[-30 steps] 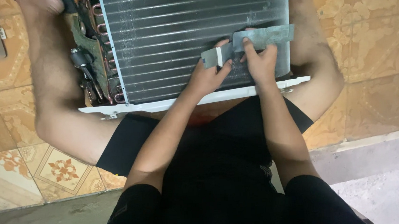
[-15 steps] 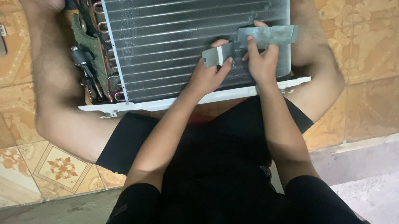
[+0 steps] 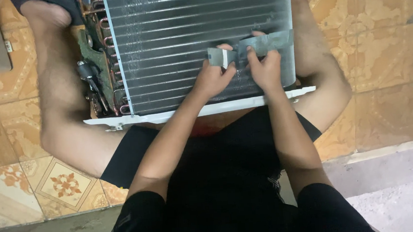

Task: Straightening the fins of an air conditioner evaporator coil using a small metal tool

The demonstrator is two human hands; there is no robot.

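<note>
A: Now, entry for the head view. Where are the hands?

B: Both are over the silver finned metal coil block [image 3: 196,44], which lies across the seated person's legs, fins facing up. The left hand [image 3: 213,77] is clenched on the near end of a thin grey strip of bent sheet metal [image 3: 252,47], pinching the folded part that carries a pale patch. The right hand [image 3: 265,69] grasps the same strip just beside the left, fingers curled over its lower edge.

A: Position of the strip?

B: Flat against the fin face, in the lower right part of the block, running from about the middle out toward the right edge. Its right end is slightly higher than its left.

A: What else surrounds the block?

B: A white plastic base rail [image 3: 206,110] runs along the near edge of the block, just above the black shorts [image 3: 230,177]. At the left end are copper return bends [image 3: 111,64] and a cluster of dark fittings; detail there is too murky to tell apart. The floor is orange patterned ceramic tile [image 3: 381,45], with a grey concrete strip [image 3: 395,185] nearest the camera.

A: Legs?

B: Bare knees bracket the block, left and right.
</note>
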